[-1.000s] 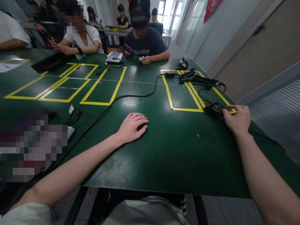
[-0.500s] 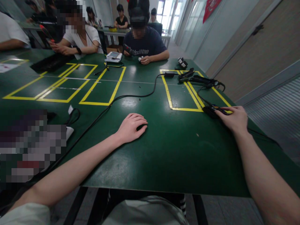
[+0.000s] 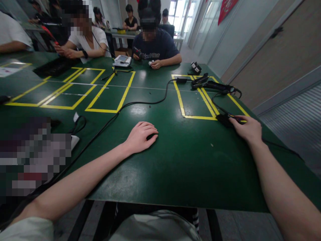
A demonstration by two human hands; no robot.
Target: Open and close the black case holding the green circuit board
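My left hand (image 3: 140,135) lies palm down on the green table (image 3: 175,167), fingers loosely curved over a small dark object whose shape I cannot make out. My right hand (image 3: 247,129) reaches to the right side of the table and grips a small black device (image 3: 227,118) with coloured wires, at the corner of a yellow taped rectangle (image 3: 195,100). A black cable runs from the device toward the far side.
A long black cable (image 3: 140,102) crosses the table to an adapter (image 3: 181,80). Black tools (image 3: 213,85) lie at the far right. Two people sit opposite; one holds a tool, near a white box (image 3: 122,61). A blurred patch covers the near left. Yellow taped rectangles mark the left half.
My right hand has closed over the black device and drawn it slightly left and nearer. My left hand has stayed still.
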